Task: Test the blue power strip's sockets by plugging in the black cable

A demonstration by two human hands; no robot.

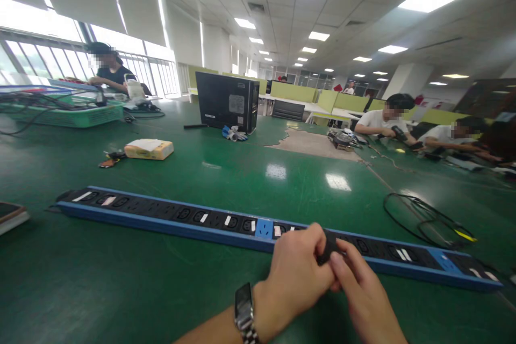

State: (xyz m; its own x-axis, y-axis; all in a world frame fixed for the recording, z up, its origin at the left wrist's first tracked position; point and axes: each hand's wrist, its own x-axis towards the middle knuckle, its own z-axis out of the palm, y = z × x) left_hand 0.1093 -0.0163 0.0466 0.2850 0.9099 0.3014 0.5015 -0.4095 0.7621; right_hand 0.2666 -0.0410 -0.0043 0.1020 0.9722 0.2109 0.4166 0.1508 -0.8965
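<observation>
A long blue-edged power strip (161, 217) with black sockets, a few blue sockets and white stickers lies across the green table. Above its right half, my left hand (292, 266), with a watch on the wrist, is closed on a small black block-like piece (328, 247). From the other side, my right hand (360, 285) pinches the same piece between thumb and fingers. The piece is partly covered by my fingers, so its exact kind cannot be made out. Both hands hide part of the strip behind them.
A black computer case (223, 99) stands farther back with gloves (235, 133) beside it. A tissue pack (149, 149) lies left, near a green basket (76, 115) of cables. A black cable (419, 226) is coiled at right. Several people sit around the table.
</observation>
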